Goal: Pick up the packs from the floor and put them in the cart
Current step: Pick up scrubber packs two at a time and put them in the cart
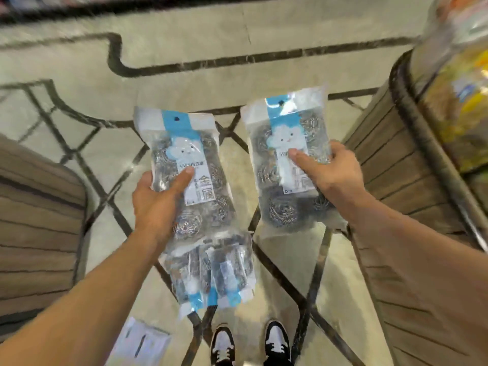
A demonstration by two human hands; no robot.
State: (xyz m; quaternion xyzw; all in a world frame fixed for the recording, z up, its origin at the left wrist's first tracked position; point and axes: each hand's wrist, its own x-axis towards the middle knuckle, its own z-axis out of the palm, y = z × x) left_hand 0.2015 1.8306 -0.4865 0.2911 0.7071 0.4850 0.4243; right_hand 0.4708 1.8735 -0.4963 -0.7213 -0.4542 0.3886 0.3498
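Below both hands, w/ long axes near-to-far: left hand (155,202) pinches clear blue-labelled steel-scourer pack (190,175), right hand (327,170) pinches its twin (287,159), floor packs (211,273) nearer left.

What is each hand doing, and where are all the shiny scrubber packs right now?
Left hand: grips left pack, held up.
Right hand: grips right pack, held up.
Packs on floor: lying in a pile, not picked up.
Cart: at the right, loaded with goods.

Bare forearms, no sleeves, no watch or rings seen. Left hand (155,204) & right hand (330,170) ungloved. Black/white low-top sneakers (249,344) w/ white toe boxes, black overlays, laces blurred.
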